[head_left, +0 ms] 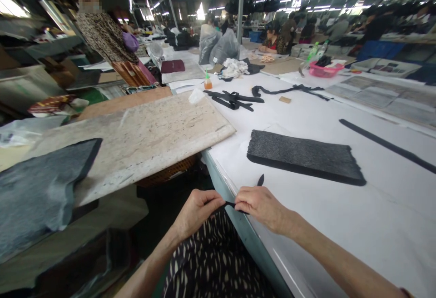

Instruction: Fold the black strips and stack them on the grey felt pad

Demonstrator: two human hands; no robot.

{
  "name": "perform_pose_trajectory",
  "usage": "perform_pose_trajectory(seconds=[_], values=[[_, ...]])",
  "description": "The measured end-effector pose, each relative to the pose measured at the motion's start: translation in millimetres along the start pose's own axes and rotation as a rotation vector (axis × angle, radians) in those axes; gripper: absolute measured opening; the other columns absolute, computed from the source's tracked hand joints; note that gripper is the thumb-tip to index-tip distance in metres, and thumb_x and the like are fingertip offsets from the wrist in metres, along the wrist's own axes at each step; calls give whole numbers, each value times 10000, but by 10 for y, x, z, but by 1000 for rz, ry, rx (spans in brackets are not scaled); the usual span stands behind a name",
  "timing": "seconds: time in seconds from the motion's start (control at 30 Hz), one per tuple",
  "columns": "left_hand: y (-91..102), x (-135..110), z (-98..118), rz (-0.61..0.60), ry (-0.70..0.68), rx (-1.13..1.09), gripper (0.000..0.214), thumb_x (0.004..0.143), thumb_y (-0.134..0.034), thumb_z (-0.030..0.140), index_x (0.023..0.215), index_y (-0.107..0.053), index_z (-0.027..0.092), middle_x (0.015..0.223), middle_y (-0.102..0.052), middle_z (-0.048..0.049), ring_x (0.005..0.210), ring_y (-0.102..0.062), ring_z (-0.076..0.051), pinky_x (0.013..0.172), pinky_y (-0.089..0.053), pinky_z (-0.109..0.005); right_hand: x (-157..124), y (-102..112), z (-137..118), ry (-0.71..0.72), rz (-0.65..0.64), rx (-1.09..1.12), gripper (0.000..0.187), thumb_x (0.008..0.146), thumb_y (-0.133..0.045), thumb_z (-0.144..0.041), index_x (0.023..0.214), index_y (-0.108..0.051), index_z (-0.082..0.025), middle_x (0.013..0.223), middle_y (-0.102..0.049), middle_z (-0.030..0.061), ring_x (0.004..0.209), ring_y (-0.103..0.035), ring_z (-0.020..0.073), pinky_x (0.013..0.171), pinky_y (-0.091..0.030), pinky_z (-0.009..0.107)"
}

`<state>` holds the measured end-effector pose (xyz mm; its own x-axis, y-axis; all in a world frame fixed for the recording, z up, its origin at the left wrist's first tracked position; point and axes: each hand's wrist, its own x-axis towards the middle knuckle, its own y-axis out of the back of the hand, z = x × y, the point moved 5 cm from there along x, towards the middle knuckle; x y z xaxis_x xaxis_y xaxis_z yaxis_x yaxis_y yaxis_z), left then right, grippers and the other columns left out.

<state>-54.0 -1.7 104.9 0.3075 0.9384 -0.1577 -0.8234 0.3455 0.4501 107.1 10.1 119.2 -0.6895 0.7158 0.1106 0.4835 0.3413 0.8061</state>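
My left hand [196, 210] and my right hand [261, 206] meet at the near edge of the white table [340, 225]. Both pinch a narrow black fabric strip [231, 204] stretched between them; its tip [260, 180] sticks up beyond my right hand. A dark grey rectangular fabric piece [303, 156] lies flat on the table just past my hands.
A marble slab [143, 139] rests to the left with grey fabric [37, 193] on its near end. More black strips [233, 99], a long black band [388, 146], an orange bottle [207, 81] and a pink basket [325, 69] lie farther off. A person in leopard print [104, 34] stands at the back left.
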Motion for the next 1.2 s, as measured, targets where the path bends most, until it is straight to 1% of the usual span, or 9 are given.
perform_pose_trajectory(seconds=[0.1, 0.33, 0.53, 0.67, 0.77, 0.87, 0.97, 1.07, 1.2], values=[[-38, 34, -95, -23, 59, -44, 344, 820, -514, 425, 646, -622, 149, 512, -476, 29, 487, -397, -98, 472, -297, -207, -205, 44, 184, -70, 30, -76, 149, 877, -531, -175, 731, -560, -181, 720, -568, -47, 658, -533, 77, 620, -378, 188], [-349, 243, -179, -155, 157, -78, 308, 770, -507, 392, 633, -611, 136, 500, -472, 28, 485, -431, -106, 480, -326, -207, -894, 197, 587, -59, 107, -562, 272, 933, -357, -158, 699, -492, -185, 673, -523, -4, 591, -478, 131, 579, -326, 262], [-640, 367, -63, -232, 140, -52, 305, 751, -493, 389, 597, -582, 142, 481, -464, 34, 480, -419, -106, 488, -317, -212, -1694, 409, 1122, -360, 103, -659, 293, 941, -309, -183, 736, -519, -188, 709, -540, 4, 606, -491, 133, 600, -348, 263], [-746, 423, 45, -244, 110, -8, 316, 757, -480, 399, 594, -576, 146, 475, -457, 36, 485, -405, -106, 500, -318, -216, -1983, 584, 1257, -724, 70, -812, 199, 827, -405, -44, 740, -531, -172, 738, -553, 27, 648, -515, 158, 589, -342, 271], [-791, 463, 103, -252, 111, 15, 328, 762, -472, 410, 601, -580, 145, 469, -436, 42, 483, -381, -102, 494, -311, -213, -1910, 675, 1171, -903, 172, -810, 224, 797, -401, -8, 777, -558, -164, 789, -572, 49, 693, -529, 169, 595, -355, 271], [-860, 492, 178, -280, 104, 33, 327, 756, -476, 420, 622, -593, 146, 488, -427, 43, 496, -390, -106, 494, -325, -209, -1530, 569, 916, -651, 343, -506, 191, 889, -408, -133, 913, -589, -188, 971, -594, 54, 863, -541, 172, 747, -406, 281], [-930, 518, 281, -295, 63, 78, 348, 761, -460, 439, 642, -610, 148, 512, -451, 33, 519, -413, -116, 495, -341, -208, -1134, 328, 672, -397, 341, -148, 123, 891, -493, -218, 927, -609, -202, 1004, -603, 28, 936, -532, 149, 844, -393, 259], [-935, 534, 321, -293, 20, 145, 379, 761, -446, 475, 633, -612, 158, 544, -508, 17, 543, -452, -132, 494, -373, -209, -955, 165, 644, -448, 318, 10, 132, 877, -532, -215, 786, -622, -185, 826, -618, -2, 801, -554, 116, 757, -404, 213], [-780, 629, 173, -216, -65, 290, 351, 718, -495, 525, 649, -651, 218, 611, -631, 4, 615, -575, -190, 573, -487, -242, -1047, 201, 806, -581, 296, -28, 158, 891, -515, -234, 794, -629, -183, 803, -638, -14, 736, -567, 99, 712, -402, 193]])
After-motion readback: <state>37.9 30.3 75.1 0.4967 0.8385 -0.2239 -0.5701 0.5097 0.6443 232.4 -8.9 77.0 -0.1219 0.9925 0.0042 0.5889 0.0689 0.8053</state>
